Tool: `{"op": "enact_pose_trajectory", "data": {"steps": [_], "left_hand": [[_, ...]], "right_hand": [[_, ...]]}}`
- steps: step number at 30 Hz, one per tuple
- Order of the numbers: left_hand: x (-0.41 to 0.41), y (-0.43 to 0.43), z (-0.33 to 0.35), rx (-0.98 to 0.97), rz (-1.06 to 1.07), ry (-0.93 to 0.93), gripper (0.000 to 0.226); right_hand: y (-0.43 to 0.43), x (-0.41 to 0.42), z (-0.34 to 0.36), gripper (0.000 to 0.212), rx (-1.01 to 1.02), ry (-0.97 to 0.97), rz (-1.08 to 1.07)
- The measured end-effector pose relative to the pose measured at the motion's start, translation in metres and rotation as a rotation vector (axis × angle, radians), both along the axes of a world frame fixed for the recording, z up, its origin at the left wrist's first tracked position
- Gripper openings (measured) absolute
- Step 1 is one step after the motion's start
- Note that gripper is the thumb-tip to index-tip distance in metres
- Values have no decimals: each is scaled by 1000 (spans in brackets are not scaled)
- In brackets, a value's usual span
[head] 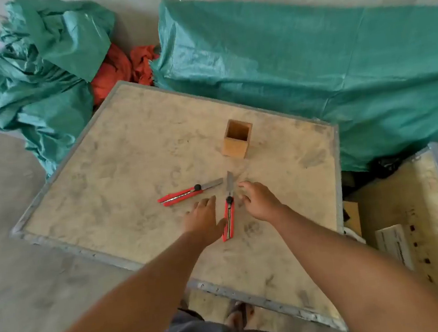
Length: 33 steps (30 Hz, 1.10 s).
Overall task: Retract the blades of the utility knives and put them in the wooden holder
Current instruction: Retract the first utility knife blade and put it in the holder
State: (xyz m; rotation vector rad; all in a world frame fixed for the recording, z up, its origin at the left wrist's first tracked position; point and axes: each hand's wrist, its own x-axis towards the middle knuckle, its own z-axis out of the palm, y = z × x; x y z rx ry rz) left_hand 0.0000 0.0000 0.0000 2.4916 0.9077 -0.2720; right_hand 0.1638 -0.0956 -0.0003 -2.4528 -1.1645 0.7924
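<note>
Two red utility knives lie on a dusty board table (120,171), both with their blades out. One knife (228,214) points away from me, its blade toward the wooden holder (237,142), an open square box standing upright farther back. The other knife (185,193) lies crosswise to the left, blade pointing right. My left hand (205,219) hovers just left of the near knife with fingers spread, the thumb close to its handle. My right hand (260,199) is just right of the same knife, fingers apart. Neither hand holds anything.
Green tarpaulin (311,73) covers bulky shapes behind and to the right of the table, with more tarpaulin (38,77) and red cloth (119,68) at the back left. A second board crate (419,211) stands at the right. Concrete floor lies to the left.
</note>
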Motion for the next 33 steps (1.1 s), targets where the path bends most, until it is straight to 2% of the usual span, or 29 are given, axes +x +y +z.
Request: {"op": "enact_pose_trajectory", "data": {"steps": [6,10,12,17,20,23,28,33], "left_hand": [[-6,-28,-41,-131,60,-1,74],[-10,-33,-61,-103,4,-52,75],[-13,-37,-67,-104,-2,-93,70],[-18,-39,-74,-273,133,-235,58],[-19,-38,-70,-322,153,-237,51],[-21,-35,-56,-420,211,-256,48],[-28,-26,-32,-532,147,-308,71],[-28,-29,2,-574,99,-435,63]], "right_hand": [[3,-26,-37,45,-1,122,-114],[12,-33,-46,46,39,155,-168],[13,-34,-49,43,61,166,-212],[14,-31,-54,28,128,249,-367],[12,-31,-53,19,179,312,-477],[8,-28,-51,14,217,397,-501],[-1,-9,-22,16,302,527,-540],[-15,2,21,24,405,602,-458]]}}
